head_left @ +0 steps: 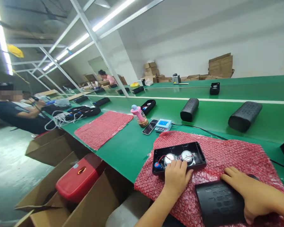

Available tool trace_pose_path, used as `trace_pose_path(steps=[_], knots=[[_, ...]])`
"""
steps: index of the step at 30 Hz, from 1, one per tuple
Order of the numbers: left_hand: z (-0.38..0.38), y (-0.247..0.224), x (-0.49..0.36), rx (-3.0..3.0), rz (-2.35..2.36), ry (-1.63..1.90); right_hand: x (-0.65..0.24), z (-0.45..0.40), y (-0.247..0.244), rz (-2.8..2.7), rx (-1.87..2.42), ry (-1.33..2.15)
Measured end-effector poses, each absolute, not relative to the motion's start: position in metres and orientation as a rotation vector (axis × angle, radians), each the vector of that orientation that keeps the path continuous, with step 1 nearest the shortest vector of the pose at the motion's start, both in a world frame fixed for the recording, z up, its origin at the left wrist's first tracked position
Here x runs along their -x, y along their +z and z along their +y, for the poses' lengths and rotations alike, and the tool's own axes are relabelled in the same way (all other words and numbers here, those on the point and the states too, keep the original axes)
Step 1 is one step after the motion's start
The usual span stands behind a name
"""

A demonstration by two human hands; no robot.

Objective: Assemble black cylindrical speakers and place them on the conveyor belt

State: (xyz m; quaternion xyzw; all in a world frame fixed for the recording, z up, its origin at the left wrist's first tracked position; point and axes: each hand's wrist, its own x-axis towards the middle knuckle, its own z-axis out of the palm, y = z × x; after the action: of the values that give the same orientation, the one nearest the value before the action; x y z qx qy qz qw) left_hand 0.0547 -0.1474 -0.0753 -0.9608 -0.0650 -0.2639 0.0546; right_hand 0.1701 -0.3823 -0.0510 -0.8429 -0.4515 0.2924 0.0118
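Note:
An open black housing (196, 154) lies on red bubble wrap (239, 151), with two round silver speakers (186, 156), red wires and a blue cylindrical part (157, 165) inside. My left hand (176, 176) grips the housing's near edge, its fingers bent over the rim beside the speakers. To the right, a closed black case (219, 201) with a patterned top rests on the same wrap. My right hand (248, 192) is wrapped over the right part of this case, thumb at the near side and fingers across the top.
Behind the wrap are a small blue-screened device (163, 125), a phone (150, 127) and a pink-topped bottle (139, 116). Black cases (189, 109) stand along the green bench (123, 151). A co-worker (21, 110) sits at left, near cartons and a red stool (79, 178).

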Motion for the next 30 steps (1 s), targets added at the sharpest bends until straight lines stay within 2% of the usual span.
trace_pose_path(steps=[10,16,30], knots=[[-0.147,-0.08,-0.066,2.781,-0.145,-0.893,-0.186,-0.385,-0.058,-1.407,2.464,1.001],[-0.145,-0.082,-0.069,2.78,-0.151,-0.931,-0.189,-0.389,-0.065,-1.405,2.391,0.936],[-0.146,-0.086,-0.067,2.758,-0.143,-0.876,-0.188,-0.39,-0.06,-1.347,2.362,0.955]])
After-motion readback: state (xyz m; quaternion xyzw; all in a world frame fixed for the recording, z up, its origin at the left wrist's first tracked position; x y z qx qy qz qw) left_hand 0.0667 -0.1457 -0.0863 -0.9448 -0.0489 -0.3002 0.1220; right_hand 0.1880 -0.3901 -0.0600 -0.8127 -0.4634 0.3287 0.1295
